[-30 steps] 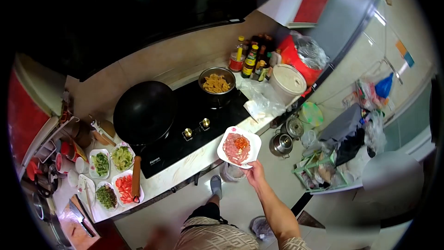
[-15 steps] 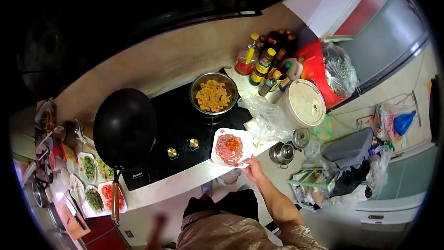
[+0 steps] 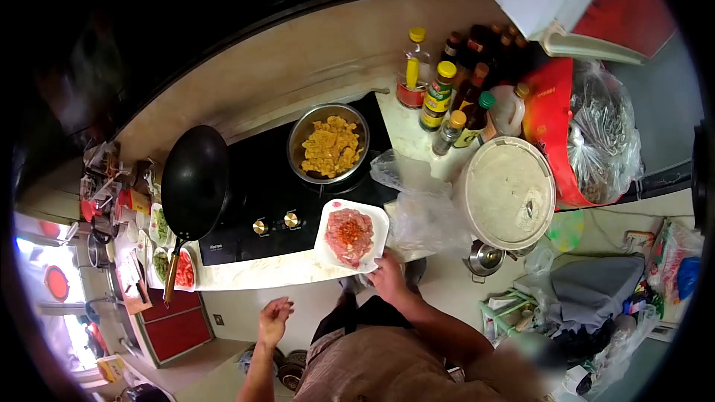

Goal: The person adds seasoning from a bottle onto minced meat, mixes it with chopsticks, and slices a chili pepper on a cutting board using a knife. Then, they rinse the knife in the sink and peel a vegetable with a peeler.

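Note:
In my right hand (image 3: 387, 274) is the lower right edge of a white square plate (image 3: 378, 225). Raw sliced meat (image 3: 344, 237) lies on it, with a reddish chopped seasoning on top. The plate is level, over the front edge of the cooktop (image 3: 246, 179). My left hand (image 3: 275, 318) hangs in the air before the counter, holding nothing, its fingers loosely bent. A steel bowl (image 3: 299, 128) with golden-brown fried pieces (image 3: 331, 147) stands on the back right of the cooktop. On the left side sits a black wok (image 3: 195, 182) with a wooden handle (image 3: 172, 275).
Sauce bottles (image 3: 437, 95) crowd the back right corner. Nearby are a crumpled plastic bag (image 3: 424, 216), a large lidded white tub (image 3: 506, 186) and a red bag (image 3: 547, 130). Plates of cut vegetables (image 3: 185, 268) and a cutting board (image 3: 134, 283) lie at the left.
My view has turned toward the right. My left hand has risen from a blur at the lower edge into plain sight. The right hand keeps hold of the plate.

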### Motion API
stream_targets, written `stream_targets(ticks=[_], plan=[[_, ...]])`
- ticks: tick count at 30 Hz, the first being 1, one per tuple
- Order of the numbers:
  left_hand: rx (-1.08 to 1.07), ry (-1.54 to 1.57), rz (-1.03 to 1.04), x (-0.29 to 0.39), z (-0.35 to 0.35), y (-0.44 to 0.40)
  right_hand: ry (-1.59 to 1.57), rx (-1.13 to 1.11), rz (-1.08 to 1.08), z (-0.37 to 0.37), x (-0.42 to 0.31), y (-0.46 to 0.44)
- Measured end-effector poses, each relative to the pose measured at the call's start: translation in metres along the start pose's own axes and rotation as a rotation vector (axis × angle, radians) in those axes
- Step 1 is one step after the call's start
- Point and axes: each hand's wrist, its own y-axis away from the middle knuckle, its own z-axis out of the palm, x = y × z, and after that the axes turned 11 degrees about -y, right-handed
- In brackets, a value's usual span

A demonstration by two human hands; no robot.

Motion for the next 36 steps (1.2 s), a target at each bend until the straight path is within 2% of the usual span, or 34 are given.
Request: stream_targets(ticks=[5, 6, 8, 9, 10, 12, 13, 15, 17, 20, 22, 23, 24, 26, 28, 29, 31, 34, 35, 36], plan=[[-0.05, -0.234, 0.302, 0.133, 0.085, -0.035, -0.024, -0.039, 0.02, -0.011, 0.003, -0.024], [-0.063, -0.313, 0.394, 0.164, 0.105, -0.041, 0.069, -0.034, 0.021, -0.011, -0.002, -0.027], [-0.063, -0.264, 0.51, 0.202, 0.144, -0.054, 0.24, -0.003, 0.014, -0.018, -0.006, -0.031], [0.025, -0.424, 0.762, 0.221, 0.16, -0.064, 0.422, -0.038, -0.032, -0.019, -0.015, -0.022], [0.121, -0.583, 1.014, 0.238, 0.175, -0.075, 0.466, -0.005, -0.074, -0.014, -0.022, -0.01], [0.178, -0.727, 1.176, 0.273, 0.208, -0.086, 0.559, 0.074, -0.155, -0.007, -0.036, 0.019], [0.205, -0.81, 1.178, 0.285, 0.226, -0.095, 0.527, 0.073, -0.162, -0.022, -0.039, 0.016], [0.262, -0.977, 1.169, 0.287, 0.26, -0.122, 0.202, 0.145, -0.113, -0.021, -0.05, 0.019], [-0.058, -1.044, 0.946, 0.255, 0.29, -0.15, -0.059, 0.199, -0.046, -0.009, -0.058, 0.015], [-0.468, -1.024, 0.616, 0.232, 0.316, -0.156, -0.188, -0.089, -0.133, 0.01, -0.064, -0.008], [-0.492, -0.937, 0.558, 0.223, 0.331, -0.155, -0.407, -0.31, -0.157, -0.048, -0.067, -0.056], [-0.501, -0.949, 0.533, 0.229, 0.338, -0.151, -0.374, -0.225, -0.239, -0.035, -0.079, -0.064], [-0.508, -0.959, 0.511, 0.233, 0.342, -0.15, -0.391, -0.247, -0.253, -0.038, -0.085, -0.065], [-0.432, -0.955, 0.634, 0.235, 0.345, -0.15, -0.426, -0.292, -0.28, -0.046, -0.096, -0.07], [-0.331, -0.95, 0.718, 0.24, 0.341, -0.154, -0.557, -0.668, -0.173, -0.069, -0.102, -0.078], [-0.315, -0.943, 0.715, 0.245, 0.334, -0.153, -0.493, -0.381, -0.233, -0.068, -0.101, -0.072], [-0.275, -0.93, 0.712, 0.282, 0.305, -0.134, -0.35, 0.183, -0.337, -0.009, -0.109, -0.023], [-0.18, -1.042, 0.677, 0.321, 0.279, -0.125, -0.305, -0.153, -0.188, -0.118, -0.086, -0.063], [-0.035, -0.945, 0.847, 0.307, 0.281, -0.145, -0.371, -0.3, -0.055, -0.127, -0.085, -0.058], [0.025, -0.935, 0.883, 0.32, 0.276, -0.139, -0.029, -0.317, -0.136, -0.131, -0.085, -0.051]])
